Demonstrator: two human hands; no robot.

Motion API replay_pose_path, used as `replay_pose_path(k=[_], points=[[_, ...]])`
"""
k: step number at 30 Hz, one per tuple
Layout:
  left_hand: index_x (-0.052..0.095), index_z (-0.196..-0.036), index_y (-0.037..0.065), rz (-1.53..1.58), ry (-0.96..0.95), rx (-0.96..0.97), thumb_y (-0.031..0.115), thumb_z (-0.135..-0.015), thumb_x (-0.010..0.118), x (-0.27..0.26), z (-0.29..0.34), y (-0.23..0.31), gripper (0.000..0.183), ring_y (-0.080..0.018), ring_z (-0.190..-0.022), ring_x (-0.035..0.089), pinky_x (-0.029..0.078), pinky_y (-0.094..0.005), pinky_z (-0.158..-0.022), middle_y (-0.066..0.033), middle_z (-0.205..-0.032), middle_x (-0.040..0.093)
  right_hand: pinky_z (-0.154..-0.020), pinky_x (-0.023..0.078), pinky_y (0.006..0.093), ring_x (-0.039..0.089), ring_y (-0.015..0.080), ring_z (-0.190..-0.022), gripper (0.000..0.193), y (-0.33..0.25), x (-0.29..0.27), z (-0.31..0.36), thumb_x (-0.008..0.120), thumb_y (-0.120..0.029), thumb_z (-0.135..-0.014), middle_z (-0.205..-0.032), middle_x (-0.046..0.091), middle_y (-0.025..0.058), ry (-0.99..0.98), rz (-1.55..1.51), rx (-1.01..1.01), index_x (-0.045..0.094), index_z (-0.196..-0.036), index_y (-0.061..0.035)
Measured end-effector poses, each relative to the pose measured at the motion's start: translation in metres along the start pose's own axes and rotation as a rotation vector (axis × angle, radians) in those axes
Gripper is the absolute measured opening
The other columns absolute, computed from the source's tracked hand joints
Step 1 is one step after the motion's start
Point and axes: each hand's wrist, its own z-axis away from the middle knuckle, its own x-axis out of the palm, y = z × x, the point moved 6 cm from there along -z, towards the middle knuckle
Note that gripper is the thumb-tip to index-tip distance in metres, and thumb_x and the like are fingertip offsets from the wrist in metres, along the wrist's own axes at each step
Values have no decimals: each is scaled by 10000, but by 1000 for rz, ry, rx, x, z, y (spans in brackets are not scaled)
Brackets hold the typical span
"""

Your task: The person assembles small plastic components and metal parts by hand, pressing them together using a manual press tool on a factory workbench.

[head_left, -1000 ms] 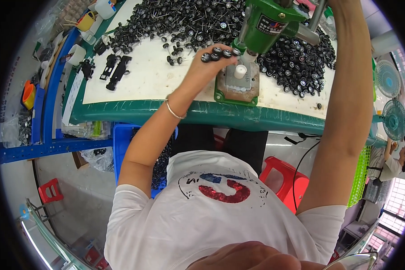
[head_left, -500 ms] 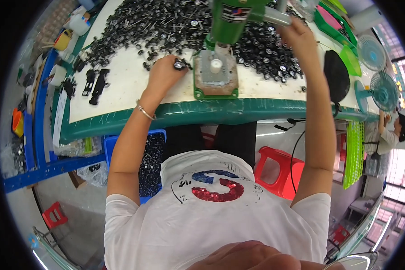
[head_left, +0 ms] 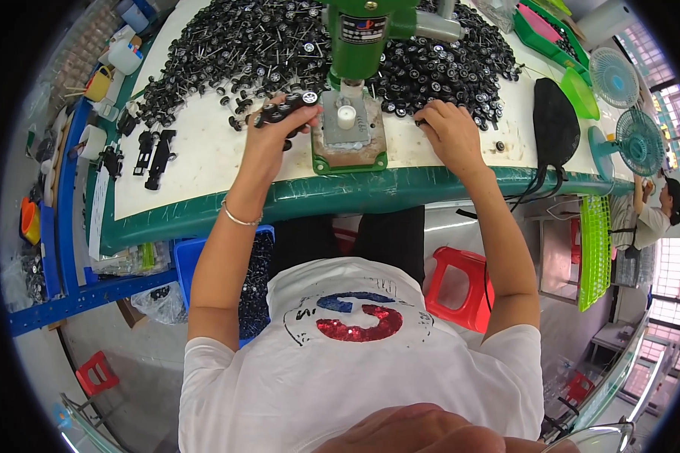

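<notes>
My left hand (head_left: 268, 136) is closed around a black toy-car chassis (head_left: 279, 111), just left of the green hand press (head_left: 365, 49). A wheel with a silvery hub (head_left: 310, 98) shows at the chassis's far end. At the near edge of the heap of loose black wheels (head_left: 431, 75), my right hand (head_left: 452, 137) has its fingers bent together over a small black wheel (head_left: 420, 122), mostly hidden by the fingertips. Under the press ram, a white round piece (head_left: 346, 116) sits on the grey metal plate (head_left: 347, 136).
Wheels with metal axles (head_left: 234, 53) are heaped behind my left hand. More black chassis pieces (head_left: 157, 160) lie at the left. A black cap-like cloth item (head_left: 556, 124) lies at the right, near the teal fan (head_left: 642, 147). A blue bin (head_left: 193, 264) stands under the table edge (head_left: 295, 195).
My right hand has left the press lever and come down to the wheel heap. My left hand has tilted the chassis, which now shows more fully. The view has shifted slightly.
</notes>
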Motion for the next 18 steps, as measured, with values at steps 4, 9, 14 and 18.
replay_pose_path(k=[4, 9, 14, 18], points=[[706, -921, -38, 64, -14, -12, 66, -790, 747, 11, -2, -4, 173, -149, -754, 657, 511, -257, -739, -79, -846, 703, -747, 465, 355, 587, 225, -822, 160, -3, -7, -15, 695, -114, -792, -907, 625, 43, 55, -279, 78, 673, -943, -64], [721, -916, -2, 13, 25, 30, 81, -773, 770, 16, -1, 0, 173, -103, -759, 627, 471, -227, -735, -41, -837, 700, -762, 485, 331, 606, 212, -821, 256, -42, 3, -48, 712, -159, -793, -956, 668, 87, -20, -853, 225, 692, -1026, -55], [722, -924, 10, -41, 31, 22, 89, -774, 776, 18, 3, 5, 178, -81, -781, 622, 469, -217, -735, -26, -847, 701, -901, 389, 373, 553, 264, -927, 251, -69, 8, -59, 652, -283, -843, -994, 625, 60, -33, -515, 110, 710, -1012, -107], [729, -911, 19, 2, 26, 20, 115, -782, 776, 20, 4, 9, 167, -70, -764, 606, 452, -209, -705, -12, -835, 699, -869, 415, 388, 566, 272, -912, 273, -76, -5, -58, 662, -297, -837, -1003, 625, 64, 22, -333, -27, 706, -1030, -108]])
